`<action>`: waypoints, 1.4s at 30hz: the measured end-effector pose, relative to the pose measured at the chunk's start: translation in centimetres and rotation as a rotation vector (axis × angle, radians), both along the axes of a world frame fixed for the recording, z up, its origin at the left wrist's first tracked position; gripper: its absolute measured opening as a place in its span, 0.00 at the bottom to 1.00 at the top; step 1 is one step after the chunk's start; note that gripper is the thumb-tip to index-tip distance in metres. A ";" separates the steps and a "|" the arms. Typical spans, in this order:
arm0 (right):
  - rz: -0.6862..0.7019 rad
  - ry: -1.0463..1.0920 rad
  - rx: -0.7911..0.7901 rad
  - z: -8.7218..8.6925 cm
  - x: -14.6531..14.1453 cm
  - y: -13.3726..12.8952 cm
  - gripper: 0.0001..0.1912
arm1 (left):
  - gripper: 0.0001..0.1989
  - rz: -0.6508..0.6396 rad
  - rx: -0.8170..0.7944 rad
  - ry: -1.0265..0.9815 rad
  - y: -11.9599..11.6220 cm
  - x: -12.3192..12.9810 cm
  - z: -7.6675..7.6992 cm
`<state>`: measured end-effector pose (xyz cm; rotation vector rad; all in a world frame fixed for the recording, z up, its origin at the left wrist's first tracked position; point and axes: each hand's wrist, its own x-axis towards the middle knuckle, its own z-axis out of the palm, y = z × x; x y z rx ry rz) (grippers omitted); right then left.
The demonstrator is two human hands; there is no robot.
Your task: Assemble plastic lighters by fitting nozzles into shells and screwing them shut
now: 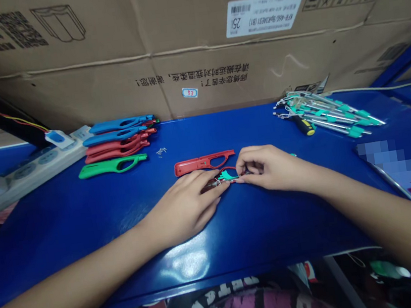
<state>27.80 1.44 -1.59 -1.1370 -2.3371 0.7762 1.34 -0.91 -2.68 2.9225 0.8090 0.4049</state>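
My left hand [184,205] lies over the left end of a lighter on the table, its fingers closed on the casing. Most of that part is covered by the hand. A teal trigger [227,175] and thin wires show between my two hands, set in a red half-shell. My right hand [268,168] pinches the right end of the same lighter between thumb and fingers; its tip is mostly hidden. Just behind lies a separate red half-shell [195,165], its hollow inner side up, apart from both hands.
Blue, red and green lighter shells [113,166] lie in a row at left beside a power strip [27,169]. Small screws [161,152] lie nearby. Metal lighter tubes with teal triggers [332,113] are heaped at right, by a screwdriver [304,126]. Cardboard [105,94] stands behind.
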 end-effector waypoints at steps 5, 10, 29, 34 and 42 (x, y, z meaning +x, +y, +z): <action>0.016 0.003 0.007 0.3 0.0 0.0 0.04 | 0.20 0.003 -0.002 -0.001 0.1 0.1 0.0; 0.032 -0.025 0.068 0.2 0.0 0.0 0.04 | 0.20 0.001 0.005 -0.011 0.1 0.1 -0.1; 0.134 -0.099 0.162 0.1 -0.4 -0.3 0.06 | 0.10 0.071 -0.223 -0.409 0.7 1.0 -0.7; 0.137 -0.085 0.167 0.3 -0.9 -0.6 0.07 | 0.06 0.130 -0.277 -0.457 0.7 1.1 -0.5; 0.133 -0.078 0.137 0.3 -0.9 -0.7 0.06 | 0.07 0.123 -0.311 -0.449 0.8 1.0 -0.5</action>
